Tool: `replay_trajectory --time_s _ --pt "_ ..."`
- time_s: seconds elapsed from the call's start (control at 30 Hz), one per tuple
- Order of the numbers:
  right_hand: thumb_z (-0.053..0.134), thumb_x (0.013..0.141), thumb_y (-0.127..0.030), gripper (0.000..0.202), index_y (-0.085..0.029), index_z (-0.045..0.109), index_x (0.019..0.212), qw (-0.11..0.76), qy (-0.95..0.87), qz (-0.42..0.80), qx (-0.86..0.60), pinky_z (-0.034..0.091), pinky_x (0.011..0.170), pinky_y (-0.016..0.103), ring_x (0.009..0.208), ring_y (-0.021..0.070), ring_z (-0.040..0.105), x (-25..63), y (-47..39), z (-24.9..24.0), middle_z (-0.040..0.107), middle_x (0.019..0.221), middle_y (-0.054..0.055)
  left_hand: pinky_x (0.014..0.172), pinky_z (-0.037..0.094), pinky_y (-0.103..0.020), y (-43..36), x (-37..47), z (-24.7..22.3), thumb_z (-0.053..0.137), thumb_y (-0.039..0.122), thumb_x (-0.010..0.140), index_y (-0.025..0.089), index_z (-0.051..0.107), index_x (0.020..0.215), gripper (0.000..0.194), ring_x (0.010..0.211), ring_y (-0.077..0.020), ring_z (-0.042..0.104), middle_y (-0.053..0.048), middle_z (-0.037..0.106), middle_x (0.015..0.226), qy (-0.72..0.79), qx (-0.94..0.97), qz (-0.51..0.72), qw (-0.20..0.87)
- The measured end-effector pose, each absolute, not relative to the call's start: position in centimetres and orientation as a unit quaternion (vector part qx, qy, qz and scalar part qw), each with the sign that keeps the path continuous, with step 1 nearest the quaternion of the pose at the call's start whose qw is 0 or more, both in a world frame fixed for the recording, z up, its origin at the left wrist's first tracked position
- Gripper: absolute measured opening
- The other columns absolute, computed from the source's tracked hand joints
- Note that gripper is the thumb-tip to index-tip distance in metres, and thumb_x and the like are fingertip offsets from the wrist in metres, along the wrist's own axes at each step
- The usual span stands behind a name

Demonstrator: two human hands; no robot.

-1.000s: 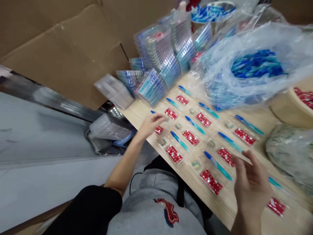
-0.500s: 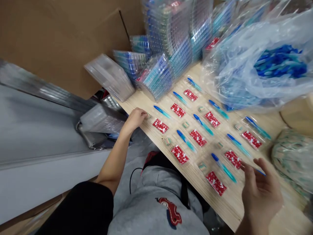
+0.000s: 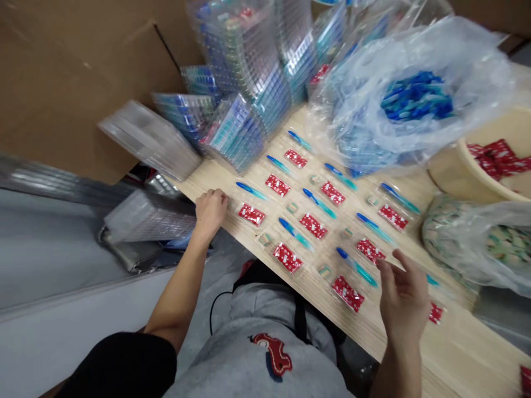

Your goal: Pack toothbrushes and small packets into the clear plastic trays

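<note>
Clear plastic trays lie in rows on the wooden table (image 3: 249, 243), holding blue-and-teal pens (image 3: 293, 235), red patterned packets (image 3: 287, 258) and small striped pieces like erasers (image 3: 324, 272). At the table's near left edge, my left hand (image 3: 211, 211) has its fingers curled together beside the end tray's red packet (image 3: 251, 214). Whatever its fingertips hold is hidden. My right hand (image 3: 404, 296) hovers at the right end of the rows, thumb and forefinger apart, with nothing visible between them. The closest packet (image 3: 370, 251) lies just past its thumb.
Stacked filled trays (image 3: 257, 72) stand at the back, near empty clear trays (image 3: 151, 141). A plastic bag of blue pieces (image 3: 417, 97), a cream tub of red packets (image 3: 473, 149) and a bag of striped pieces (image 3: 508, 243) line the far right. A cardboard box (image 3: 74, 72) rises at left.
The view has swung right, showing the tub and the bag of striped pieces more fully. My left hand has drawn slightly back from the end tray's small piece. My right hand stays spread.
</note>
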State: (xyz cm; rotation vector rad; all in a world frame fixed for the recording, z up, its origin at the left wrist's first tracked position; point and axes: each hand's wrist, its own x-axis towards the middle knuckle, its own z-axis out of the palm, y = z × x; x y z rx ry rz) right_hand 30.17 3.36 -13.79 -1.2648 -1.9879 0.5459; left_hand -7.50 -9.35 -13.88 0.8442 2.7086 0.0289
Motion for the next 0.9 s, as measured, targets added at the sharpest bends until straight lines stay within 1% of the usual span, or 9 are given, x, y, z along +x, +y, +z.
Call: replay_trajectory --time_s 0.17,0.3,0.43,0.5,0.57,0.63,0.73,0.8,0.9 --pt "0.061 0.089 -0.028 0.037 -0.009 0.060 0.121 0.392 -0.777 0.118 -0.479 0.054 0.075 0.037 0.085 0.0197 0.064 31.7 3.8 -13.3 0.062 0.104 0.015 0.099 0.038 -0.043 -9.6 -7.0 -13.5 0.050 0.030 0.092 0.007 0.062 0.119 0.038 0.111 -0.0333 0.054 -0.019 0.056 0.119 0.953 0.277 0.102 0.064" --pt "0.058 0.090 -0.019 0.021 -0.010 0.062 0.109 0.421 -0.779 0.033 -0.464 0.053 0.078 0.034 0.090 0.0179 0.063 32.7 3.2 -12.3 0.064 0.100 0.012 0.092 0.042 -0.041 -5.9 -4.1 -11.9 0.051 0.033 0.090 0.009 0.065 0.104 0.031 0.101 -0.0290 0.057 -0.015 0.061 0.104 0.842 0.466 0.273 0.001" --pt "0.057 0.089 -0.013 0.009 -0.012 0.060 0.081 0.448 -0.771 0.034 -0.452 0.052 0.080 0.028 0.090 0.0143 0.062 33.1 1.4 -12.5 0.062 0.101 0.011 0.092 0.043 -0.028 2.2 4.0 -8.2 0.051 0.030 0.094 0.014 0.062 0.101 0.020 0.102 -0.0157 0.058 -0.006 0.063 0.103 0.586 0.694 0.410 0.077" --pt "0.056 0.088 -0.008 0.006 -0.011 0.060 0.084 0.459 -0.759 0.039 -0.460 0.053 0.080 0.026 0.094 0.0140 0.062 33.4 0.2 -13.4 0.061 0.106 0.014 0.093 0.043 -0.025 6.9 9.6 -6.3 0.052 0.025 0.093 0.014 0.063 0.100 0.017 0.101 -0.0126 0.059 -0.005 0.064 0.103 0.471 0.762 0.422 0.139" --pt "0.054 0.087 -0.004 0.020 -0.010 0.060 0.106 0.460 -0.748 0.032 -0.477 0.053 0.086 0.026 0.106 0.0157 0.059 33.9 -1.2 -14.6 0.058 0.114 0.016 0.089 0.045 -0.023 11.6 15.5 -5.2 0.051 0.021 0.093 0.012 0.064 0.103 0.018 0.097 -0.0121 0.060 -0.005 0.065 0.103 0.385 0.810 0.385 0.218" --pt "0.053 0.088 -0.003 0.035 -0.011 0.054 0.122 0.452 -0.739 0.036 -0.498 0.051 0.091 0.025 0.113 0.0154 0.056 34.7 -2.7 -16.0 0.054 0.120 0.016 0.091 0.044 -0.024 15.9 20.9 -5.3 0.049 0.014 0.092 0.010 0.066 0.105 0.021 0.100 -0.0141 0.060 -0.008 0.065 0.107 0.387 0.845 0.259 0.264" --pt "0.051 0.090 -0.005 0.034 -0.013 0.054 0.123 0.441 -0.725 0.056 -0.527 0.050 0.093 0.023 0.112 0.0133 0.055 36.0 -4.7 -17.8 0.053 0.121 0.014 0.090 0.045 -0.032 20.3 26.3 -6.9 0.040 0.007 0.090 0.000 0.065 0.106 0.030 0.098 -0.0230 0.061 -0.018 0.063 0.107 0.450 0.858 0.036 0.244" --pt "0.050 0.090 -0.006 0.031 -0.013 0.055 0.120 0.440 -0.713 0.063 -0.542 0.050 0.093 0.021 0.111 0.0124 0.056 36.8 -5.6 -18.6 0.053 0.120 0.014 0.094 0.043 -0.037 21.6 28.0 -8.1 0.039 0.003 0.086 -0.006 0.060 0.114 0.036 0.106 -0.0294 0.059 -0.025 0.059 0.113 0.460 0.859 -0.005 0.226" --pt "0.050 0.091 -0.006 0.029 -0.013 0.055 0.119 0.446 -0.698 0.064 -0.557 0.051 0.093 0.022 0.109 0.0129 0.058 37.5 -5.9 -19.0 0.054 0.119 0.014 0.106 0.034 -0.039 22.0 28.6 -9.3 0.043 -0.002 0.078 -0.006 0.048 0.131 0.053 0.125 -0.0335 0.046 -0.028 0.046 0.131 0.450 0.868 0.004 0.210"
